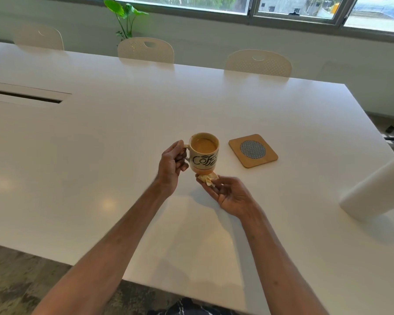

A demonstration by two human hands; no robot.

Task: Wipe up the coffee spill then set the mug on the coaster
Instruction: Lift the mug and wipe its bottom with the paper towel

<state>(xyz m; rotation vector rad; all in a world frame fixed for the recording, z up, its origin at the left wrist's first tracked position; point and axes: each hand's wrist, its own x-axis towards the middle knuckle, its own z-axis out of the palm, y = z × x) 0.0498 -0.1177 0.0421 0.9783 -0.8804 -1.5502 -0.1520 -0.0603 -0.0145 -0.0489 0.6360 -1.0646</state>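
Mug [204,153] handle sits inside left hand [172,164] grip, upright.

One word only, on the side of the mug [204,155]: black brush-style lettering reading "Coff", the rest curving out of sight around the wall, with dark leaf-like strokes beneath. Nothing readable on the wooden coaster [253,150], only a fine mesh pattern in its round inset. No print on the white paper towel roll [373,189].
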